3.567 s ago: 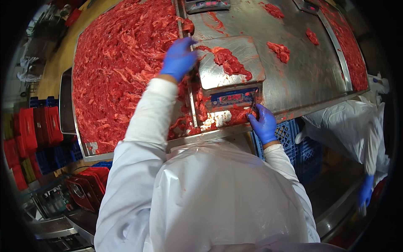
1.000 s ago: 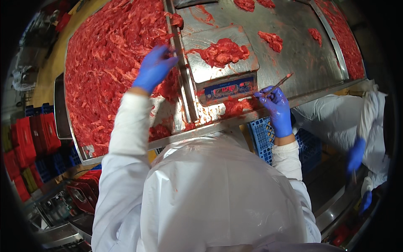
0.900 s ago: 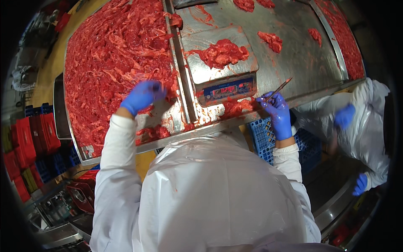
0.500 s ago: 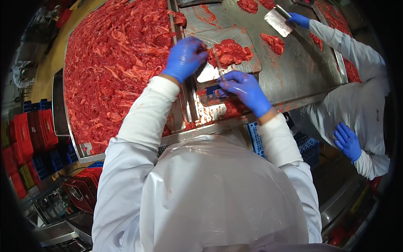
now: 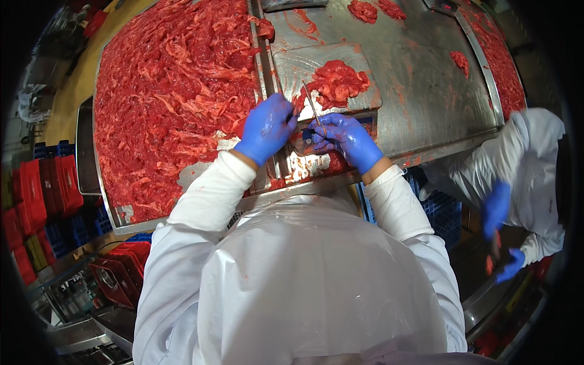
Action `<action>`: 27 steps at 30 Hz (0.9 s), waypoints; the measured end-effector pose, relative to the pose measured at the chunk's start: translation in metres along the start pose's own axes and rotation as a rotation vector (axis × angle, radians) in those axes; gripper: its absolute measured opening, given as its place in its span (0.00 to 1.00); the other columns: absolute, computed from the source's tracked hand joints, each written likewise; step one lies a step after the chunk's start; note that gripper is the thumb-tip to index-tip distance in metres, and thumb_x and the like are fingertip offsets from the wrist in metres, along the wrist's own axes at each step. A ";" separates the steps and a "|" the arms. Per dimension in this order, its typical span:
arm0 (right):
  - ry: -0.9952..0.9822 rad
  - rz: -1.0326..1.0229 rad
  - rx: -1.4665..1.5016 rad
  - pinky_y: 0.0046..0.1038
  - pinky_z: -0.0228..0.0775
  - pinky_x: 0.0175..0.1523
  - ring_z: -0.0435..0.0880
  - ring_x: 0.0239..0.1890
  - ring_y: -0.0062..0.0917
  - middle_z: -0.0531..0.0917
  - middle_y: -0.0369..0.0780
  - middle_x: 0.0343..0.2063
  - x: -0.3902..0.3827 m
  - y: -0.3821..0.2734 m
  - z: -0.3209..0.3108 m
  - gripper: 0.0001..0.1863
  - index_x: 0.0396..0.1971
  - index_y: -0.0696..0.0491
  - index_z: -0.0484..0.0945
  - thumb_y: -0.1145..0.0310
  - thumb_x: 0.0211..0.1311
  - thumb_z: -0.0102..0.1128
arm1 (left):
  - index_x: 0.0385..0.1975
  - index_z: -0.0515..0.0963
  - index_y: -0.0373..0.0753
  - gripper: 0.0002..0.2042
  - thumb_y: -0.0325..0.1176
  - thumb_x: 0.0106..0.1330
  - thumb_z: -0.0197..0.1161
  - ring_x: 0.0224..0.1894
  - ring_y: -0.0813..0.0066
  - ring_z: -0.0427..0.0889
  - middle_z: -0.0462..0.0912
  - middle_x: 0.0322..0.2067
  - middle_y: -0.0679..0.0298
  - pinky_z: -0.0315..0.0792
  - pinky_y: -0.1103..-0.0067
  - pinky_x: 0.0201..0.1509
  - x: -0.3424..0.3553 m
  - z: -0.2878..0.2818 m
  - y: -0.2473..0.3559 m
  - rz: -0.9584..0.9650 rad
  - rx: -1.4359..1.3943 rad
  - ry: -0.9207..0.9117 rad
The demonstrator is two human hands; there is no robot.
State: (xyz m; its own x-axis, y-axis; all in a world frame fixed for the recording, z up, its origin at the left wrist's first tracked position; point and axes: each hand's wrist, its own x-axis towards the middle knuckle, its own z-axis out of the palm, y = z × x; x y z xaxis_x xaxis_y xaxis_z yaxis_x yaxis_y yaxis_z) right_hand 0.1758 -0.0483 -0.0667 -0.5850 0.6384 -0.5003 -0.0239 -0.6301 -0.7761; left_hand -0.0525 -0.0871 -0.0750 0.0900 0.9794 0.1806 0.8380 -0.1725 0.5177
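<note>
A clump of red raw meat (image 5: 340, 82) sits on a flat steel weighing plate (image 5: 289, 61) in front of me. My right hand (image 5: 351, 139), in a blue glove, is closed around a thin metal blade (image 5: 311, 100) seen nearly edge-on; its exact kind is unclear. The blade points up and leftward beside the clump, over a dark blue panel (image 5: 308, 137) at the plate's near edge. My left hand (image 5: 267, 129), also blue-gloved, has its fingers curled above the steel divider left of the plate. Whatever lies inside those fingers is hidden.
A broad tray of meat (image 5: 170, 97) fills the left side, its rim bordering my left arm. Small meat clumps (image 5: 363, 11) lie on the steel table (image 5: 426, 91). A co-worker's gloved hand (image 5: 497, 207) is low at the right. Red crates (image 5: 52, 188) stand left.
My left hand has drawn back toward me from beside the meat. My right hand moved slightly nearer. The co-worker's hand and scraper left the table, and one meat clump there is gone.
</note>
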 end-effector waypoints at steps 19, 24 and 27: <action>0.732 -0.563 -1.066 0.45 0.74 0.64 0.82 0.60 0.51 0.80 0.57 0.60 0.094 -0.078 -0.085 0.34 0.67 0.58 0.70 0.51 0.69 0.64 | 0.29 0.80 0.36 0.10 0.35 0.65 0.71 0.36 0.53 0.80 0.78 0.31 0.54 0.74 0.64 0.40 -0.086 -0.006 -0.042 -0.305 -0.121 -0.030; 0.892 -0.307 -1.201 0.43 0.70 0.68 0.79 0.63 0.52 0.79 0.58 0.61 0.027 0.025 -0.258 0.37 0.70 0.58 0.67 0.53 0.68 0.67 | 0.35 0.83 0.36 0.11 0.38 0.64 0.71 0.39 0.59 0.85 0.83 0.36 0.53 0.78 0.68 0.45 -0.099 0.007 -0.072 -0.480 -0.223 -0.126; 0.764 -0.217 -1.072 0.41 0.69 0.69 0.80 0.64 0.48 0.80 0.57 0.61 -0.027 0.032 -0.182 0.37 0.69 0.59 0.67 0.55 0.67 0.69 | 0.38 0.85 0.35 0.14 0.42 0.67 0.70 0.35 0.67 0.86 0.87 0.33 0.53 0.80 0.68 0.45 -0.073 -0.025 -0.129 -0.603 -0.230 0.013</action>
State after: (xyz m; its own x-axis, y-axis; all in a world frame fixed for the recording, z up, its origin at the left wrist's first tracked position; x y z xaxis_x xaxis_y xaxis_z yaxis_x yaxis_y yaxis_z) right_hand 0.3382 -0.0049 -0.1476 -0.0441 0.9887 -0.1433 0.7931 -0.0526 -0.6069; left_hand -0.1811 -0.1387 -0.1338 -0.3681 0.9104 -0.1886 0.6024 0.3881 0.6975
